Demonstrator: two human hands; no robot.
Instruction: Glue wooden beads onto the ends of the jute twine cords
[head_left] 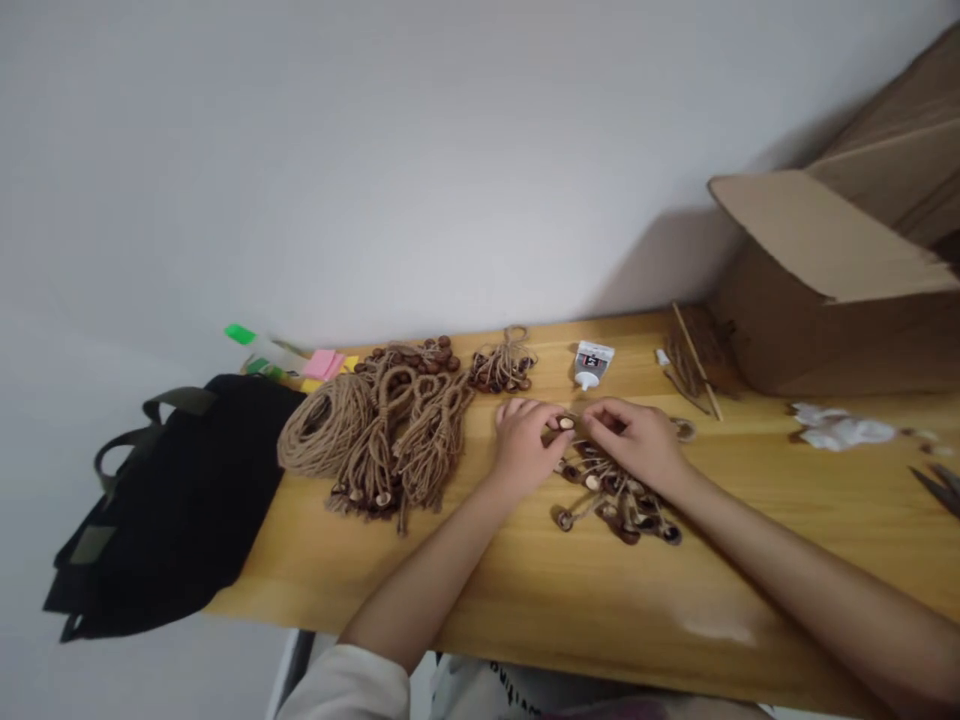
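My left hand [523, 440] pinches a small round piece with a pale face and dark rim [566, 424] between thumb and fingertips. Close to its right, my right hand [643, 442] has thumb and forefinger brought together. Whatever lies between those right fingertips is too small to make out. Below both hands, a tangled pile of twine with dark nut-like pieces [626, 505] on its ends lies on the wooden table [525, 600]. Some pieces there show pale round faces. A white glue tube [594, 362] with its nozzle toward me rests just beyond my hands.
At left are a twine coil [322, 428], knotted twine bundles [431, 440] and a black bag [195, 500]. Behind them sit pink sticky notes [324, 363]. Rightward lie a thin stick [697, 362], crumpled white tissue [844, 428], scissors [937, 488] and an open cardboard box [840, 340].
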